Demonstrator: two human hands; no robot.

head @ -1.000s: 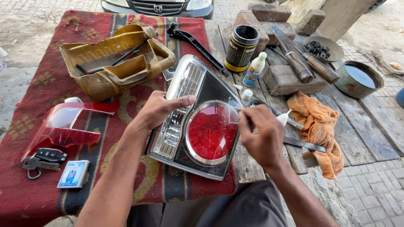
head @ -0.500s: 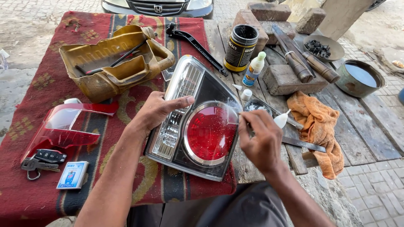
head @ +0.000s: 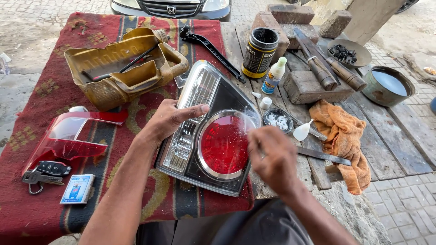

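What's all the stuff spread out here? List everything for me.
tail lamp: one, red round lens, centre of the rug
rug: one, red patterned, left
loose lens cover: one, red, left
keys: one bunch, black fob, near left
small card box: one, blue-white, near left
plastic tray: one, yellow, far left
tin can: one, black, far centre
small bottle: one, white, beside the can
cloth: one, orange, right
bowl: one, grey, far right
left hand: on the lamp
right hand: blurred, at the lens edge
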